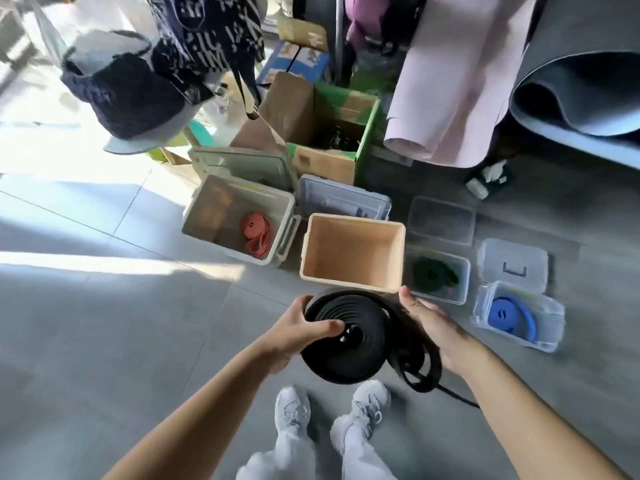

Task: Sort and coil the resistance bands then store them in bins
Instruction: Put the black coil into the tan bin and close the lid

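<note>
off-white plastic bin (239, 258), leftmost of the row on the grey tiled floor (138, 323): a red coiled resistance band (255, 233) lies in its right half.

left hand (304, 332): thumb pressed on the upper face of the black coiled resistance band (346, 355), fingers curled round its far left edge; a closed grip.

the black band is held in the air between both hands, above the floor and the white shoes (292, 407). it sits just in front of the peach square plastic bin (349, 284), not inside it. the coil is wound tight on the left; loose loops hang off its right side and one end trails to the floor.

right hand (429, 327): cupped round the loose loops, thumb over the top, fingers hidden beneath; it holds them.

clear plastic bin (464, 282), just right of the peach one: a dark green coiled band (433, 271) lies inside.

small clear plastic tub (554, 317), rightmost and tilted: holds a blue coiled band (509, 315).

behind the row: a pink rolled mat (450, 98), and a dark grey rolled mat (581, 98) at far right.
</note>
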Available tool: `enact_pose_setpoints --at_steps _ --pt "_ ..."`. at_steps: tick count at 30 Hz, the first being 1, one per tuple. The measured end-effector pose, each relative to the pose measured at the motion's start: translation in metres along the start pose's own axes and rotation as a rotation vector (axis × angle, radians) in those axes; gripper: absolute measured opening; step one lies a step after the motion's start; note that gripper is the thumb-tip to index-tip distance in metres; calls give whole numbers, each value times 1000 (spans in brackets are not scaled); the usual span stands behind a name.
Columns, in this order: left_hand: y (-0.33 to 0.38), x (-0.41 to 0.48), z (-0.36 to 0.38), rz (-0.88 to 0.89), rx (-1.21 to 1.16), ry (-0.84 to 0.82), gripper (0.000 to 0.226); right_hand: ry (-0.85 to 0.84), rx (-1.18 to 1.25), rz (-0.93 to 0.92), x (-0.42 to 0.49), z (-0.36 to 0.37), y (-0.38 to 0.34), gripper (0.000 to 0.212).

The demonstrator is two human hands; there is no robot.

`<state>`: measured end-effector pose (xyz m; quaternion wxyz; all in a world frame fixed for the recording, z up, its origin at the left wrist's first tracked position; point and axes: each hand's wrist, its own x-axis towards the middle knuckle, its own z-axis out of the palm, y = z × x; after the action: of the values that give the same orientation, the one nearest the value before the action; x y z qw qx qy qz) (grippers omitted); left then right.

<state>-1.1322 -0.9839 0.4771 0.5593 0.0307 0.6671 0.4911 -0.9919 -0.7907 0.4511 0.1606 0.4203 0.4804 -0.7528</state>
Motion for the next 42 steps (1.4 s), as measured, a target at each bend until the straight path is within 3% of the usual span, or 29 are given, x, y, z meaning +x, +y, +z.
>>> enact_pose_setpoints --at_steps 3,7,9,11,14,16,20,25,29,31,36,40,42 --pt "-21 62 -8 56 42 -138 44 4 -5 -5 52 -14 24 59" --pt "-47 149 -27 54 102 -248 35 31 -15 -28 127 -22 53 48" --pt "-61 191 -39 56 112 -258 31 73 -28 -38 165 -27 65 57" --pt "-74 230 -49 82 108 -265 36 98 -24 -52 201 -34 76 61" --pt "-94 281 -60 94 78 -209 70 165 -32 -80 253 -45 87 59" --pt "-108 313 -66 115 85 -218 74 218 19 -115 287 -58 92 56" --pt "-129 365 -80 172 104 -218 93 144 30 -178 337 -84 104 61" --pt "-132 383 -91 296 232 -305 77 200 187 -173 359 -101 113 29" --pt "-126 372 -92 296 227 -400 71 213 324 -55 346 -100 110 26" --pt "-122 368 -94 298 223 -415 70 193 268 -20 338 -97 115 16" --pt "-116 369 -99 303 272 -457 58 -71 99 14 326 -95 133 18" --pt "-116 365 -98 262 314 -495 65 -21 179 -142 315 -93 139 17" --pt "-114 361 -98 245 345 -503 72 8 -3 -104 314 -89 142 20"
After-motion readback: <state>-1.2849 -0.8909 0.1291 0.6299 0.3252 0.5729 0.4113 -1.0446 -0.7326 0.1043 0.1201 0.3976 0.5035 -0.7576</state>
